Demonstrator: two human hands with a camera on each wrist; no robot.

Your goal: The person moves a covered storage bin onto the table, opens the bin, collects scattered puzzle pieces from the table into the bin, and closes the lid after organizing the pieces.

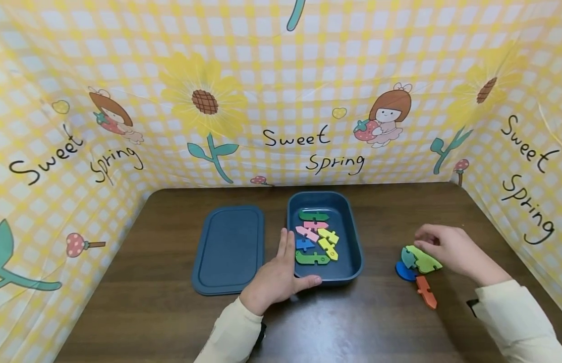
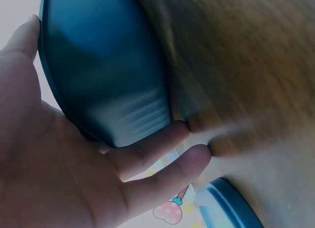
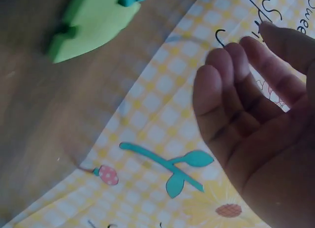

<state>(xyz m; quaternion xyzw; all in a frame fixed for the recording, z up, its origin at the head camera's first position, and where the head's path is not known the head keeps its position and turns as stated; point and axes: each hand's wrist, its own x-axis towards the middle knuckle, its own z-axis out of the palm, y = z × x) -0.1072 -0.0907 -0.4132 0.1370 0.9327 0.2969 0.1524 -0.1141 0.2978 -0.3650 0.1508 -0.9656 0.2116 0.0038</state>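
Note:
My left hand (image 1: 275,276) rests with straight fingers along the left wall of a dark blue box (image 1: 356,252), its thumb at the near corner. In the left wrist view the fingers touch the outside of the box (image 2: 108,75). Inside lie several foam puzzle pieces: green (image 1: 314,216), pink (image 1: 306,233), yellow (image 1: 328,235) and blue (image 1: 304,245). My right hand (image 1: 453,249) hovers beside a light green piece (image 1: 426,260), fingers loosely bent with nothing between them in the right wrist view. Touching that piece are a teal piece (image 1: 408,257) and a blue piece (image 1: 405,271); an orange piece (image 1: 427,292) lies nearer.
A dark blue lid (image 1: 228,249) lies flat on the brown wooden table (image 1: 158,302), left of the box. Yellow checked cloth (image 1: 281,91) with printed flowers and lettering stands around the back and both sides of the table.

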